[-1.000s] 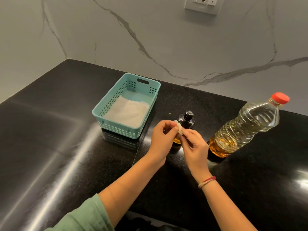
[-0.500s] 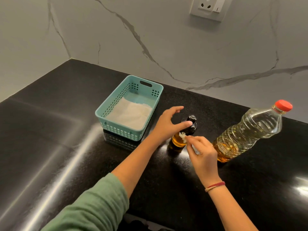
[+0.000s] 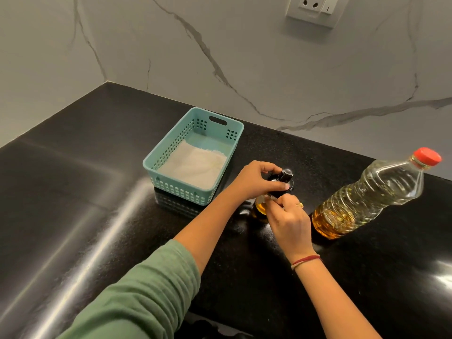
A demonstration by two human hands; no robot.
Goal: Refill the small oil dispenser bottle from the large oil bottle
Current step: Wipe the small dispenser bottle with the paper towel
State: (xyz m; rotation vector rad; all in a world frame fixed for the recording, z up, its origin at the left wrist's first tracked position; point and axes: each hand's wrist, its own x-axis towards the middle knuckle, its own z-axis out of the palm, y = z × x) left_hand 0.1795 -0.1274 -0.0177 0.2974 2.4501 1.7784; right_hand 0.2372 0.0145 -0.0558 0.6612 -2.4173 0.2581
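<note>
A small oil dispenser bottle stands on a black stone countertop, hemmed between a teal plastic basket just to its left and the large oil bottle, red cap on, near its right; none of the three touch. Broad open counter runs off to the left toward the corner, and more stretches in front of the bottles down to the near edge. The left hand has its fingers curled round the dispenser's black pump head. The right hand pinches a small white wad against the bottle's neck. Half a second earlier the left hand was spread open, only reaching for the pump, while the right already held the wad at the neck; bottles and basket have not shifted. A white liner covers the basket's floor. The polished counter throws back streaks of light beneath a grey-veined marble wall carrying a white socket plate.
</note>
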